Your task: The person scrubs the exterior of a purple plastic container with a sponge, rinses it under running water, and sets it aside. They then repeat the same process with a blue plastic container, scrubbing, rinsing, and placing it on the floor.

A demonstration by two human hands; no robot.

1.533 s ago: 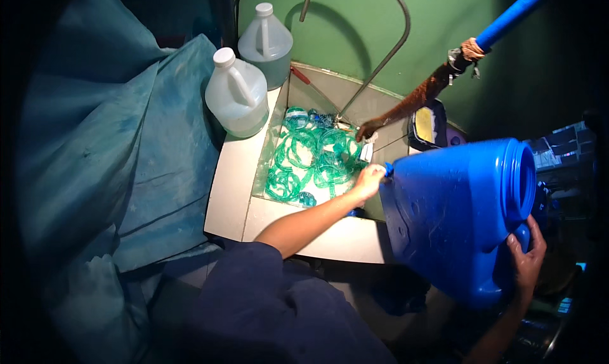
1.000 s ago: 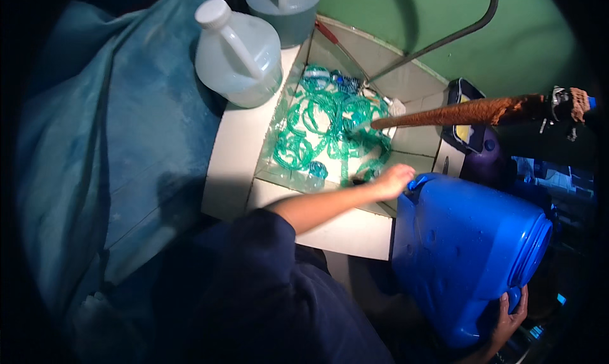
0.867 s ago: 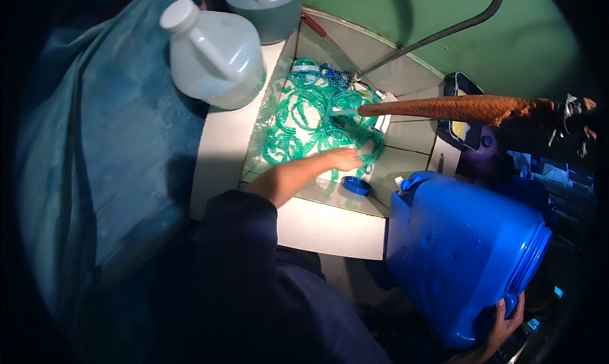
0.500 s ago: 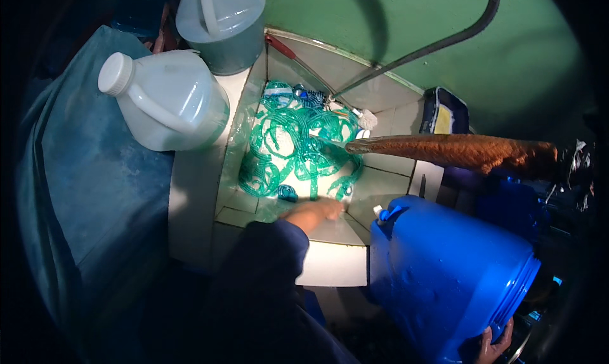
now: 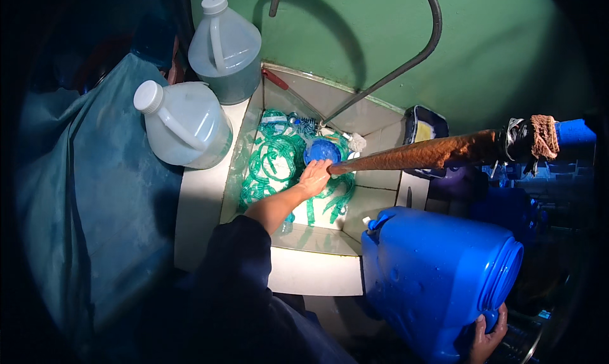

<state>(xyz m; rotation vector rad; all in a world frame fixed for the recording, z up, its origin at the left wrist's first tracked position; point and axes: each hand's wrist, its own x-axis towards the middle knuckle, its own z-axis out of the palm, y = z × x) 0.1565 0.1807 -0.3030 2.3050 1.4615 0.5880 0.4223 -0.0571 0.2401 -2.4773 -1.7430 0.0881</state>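
Nearest me, the right hand (image 5: 488, 335), wrist cut off, seems curled on the big blue plastic jerrycan (image 5: 425, 275), whose long axis slants down rightward to its open mouth. Well up-left of that mouth, the left hand (image 5: 314, 179) pinches a round blue plastic cap (image 5: 321, 150), near rim hidden, beside the rust-brown tube (image 5: 422, 156).

Shiny plastics, rough crust and matt fabric
We see smooth, glossy plastic in the blue jerrycan (image 5: 431, 269) and blue lid (image 5: 322, 148), semi-clear plastic with a soft sheen in the jugs (image 5: 203, 107), and thin, shiny, plastic-looking green strips (image 5: 290, 151) within the smooth-tiled basin (image 5: 377, 177); we find the brown pipe (image 5: 431, 153) rough and crusted, the bent tube (image 5: 406, 65) smooth and metallic-looking, the hanging cloth (image 5: 114, 193) and dark sleeve (image 5: 231, 262) matt fabric
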